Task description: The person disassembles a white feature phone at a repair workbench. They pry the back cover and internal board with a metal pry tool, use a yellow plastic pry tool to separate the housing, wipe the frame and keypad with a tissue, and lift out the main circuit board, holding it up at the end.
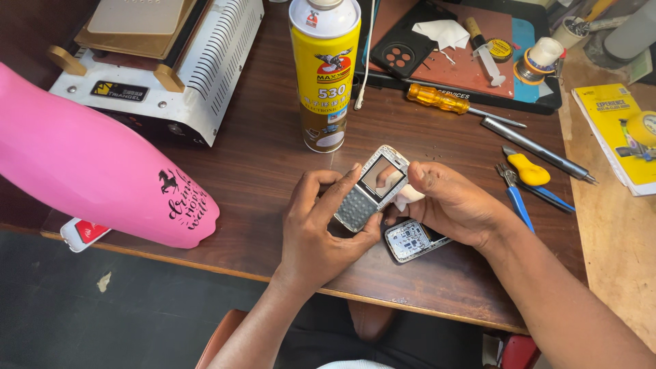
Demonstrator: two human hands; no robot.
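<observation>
Dark brown wood is my one table (260,157), and everything else sits on it. Largest is a single pink bottle (96,171) lying on its side at the left, its cap end pointing toward me. Far left stands one white and grey heating machine (157,61) with brass knobs. One yellow spray can (325,72) stands upright at the far centre. Far right lies one dark work mat (471,61) holding small supplies, and one yellow booklet (615,130) lies at the right edge. I count one orange-handled screwdriver (441,99), one grey metal pen-like tool (536,150) and one pair of blue and yellow-handled pliers (526,181), all to the right of my hands.

In the middle, near me, is one silver phone front (372,188), a frame with a keypad and an empty screen window. My left hand (321,229) holds its lower, keypad end, fingers curled over the top and thumb under the near edge. My right hand (454,205) grips its right side, with a finger showing through the screen window and a bit of white cloth (408,198) tucked in the grasp. One small circuit board (410,240) lies on the table just below my right hand, near both thumbs.
</observation>
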